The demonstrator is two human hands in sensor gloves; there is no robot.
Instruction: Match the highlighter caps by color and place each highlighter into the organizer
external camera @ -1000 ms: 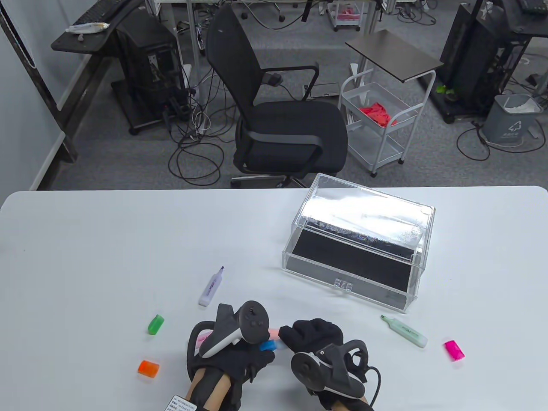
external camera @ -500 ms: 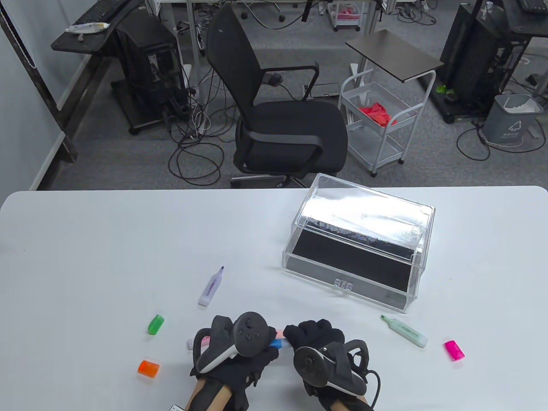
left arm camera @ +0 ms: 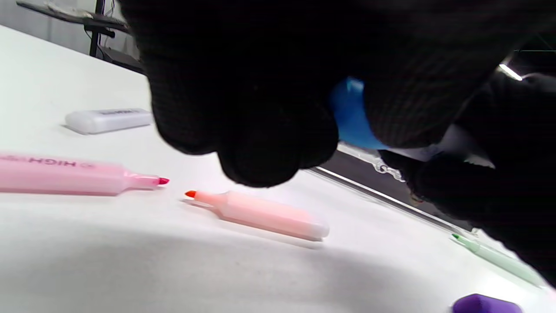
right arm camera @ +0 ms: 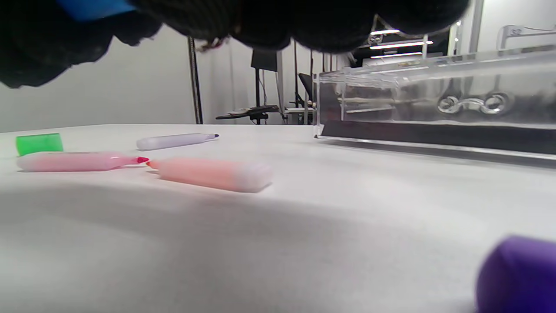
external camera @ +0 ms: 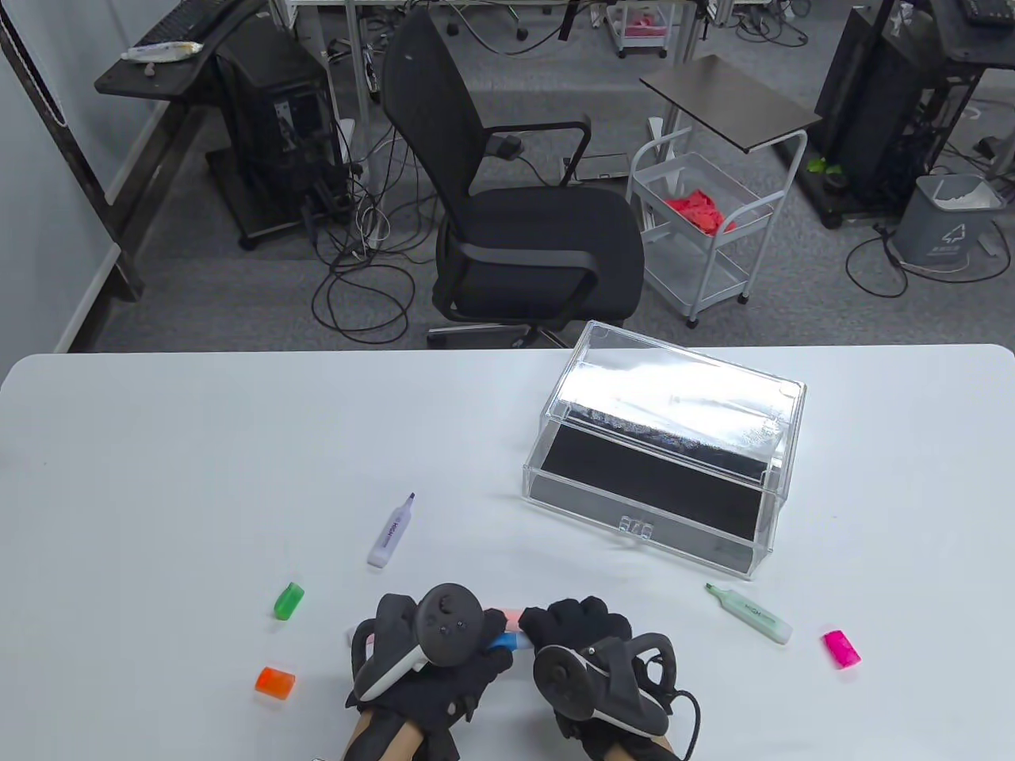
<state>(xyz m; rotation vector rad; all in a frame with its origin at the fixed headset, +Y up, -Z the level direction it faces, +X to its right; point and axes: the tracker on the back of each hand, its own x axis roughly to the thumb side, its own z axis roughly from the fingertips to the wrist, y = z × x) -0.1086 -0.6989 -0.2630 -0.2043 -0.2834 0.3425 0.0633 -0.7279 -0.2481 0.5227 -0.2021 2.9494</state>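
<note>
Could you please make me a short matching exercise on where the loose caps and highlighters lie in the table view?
Things:
1. green cap
2. orange cap
3. pink cap
4. purple highlighter

Places:
A. far right, beside the green highlighter
B. nearest the table's front edge, on the left
C. uncapped, left of the organizer
D. just behind the orange cap

Pairs: 1-D, 2-B, 3-A, 4-C
</note>
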